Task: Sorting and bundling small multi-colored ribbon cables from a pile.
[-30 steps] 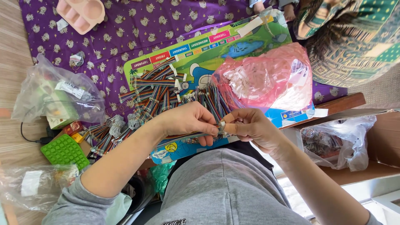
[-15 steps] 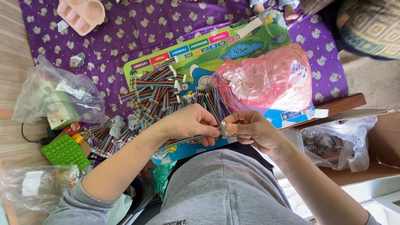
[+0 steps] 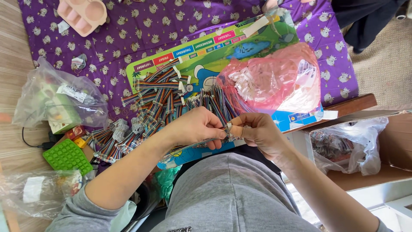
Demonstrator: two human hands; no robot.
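A thin bundle of multicoloured ribbon wires [image 3: 195, 145] is pinched between both hands over the lap, just near of the wire pile. Left hand [image 3: 198, 127] is closed around the bundle from above, fingertips at its right end. Right hand [image 3: 256, 131] is closed on the small white connector [image 3: 229, 127] at that same end; thumbs nearly touching. The rest of the bundle is trailed left under the left wrist.

Surroundings:
- Pile of multicoloured ribbon cables [image 3: 165, 101] is spread just beyond the hands, on a colourful printed board [image 3: 214, 51].
- Pink plastic bag [image 3: 274, 81] of small white connectors is laid on the board, right of the pile, just far of the right hand.
- Purple patterned cloth [image 3: 128, 30] is spread under everything.
- Clear bag [image 3: 58, 101] with boxes is seen at left; green studded block [image 3: 68, 155] near of it.
- Pink tray [image 3: 83, 13] is placed at far left.
- Cardboard box [image 3: 386, 141] with a clear bag of parts at right.

The near edge of the board is hidden by the hands and forearms.
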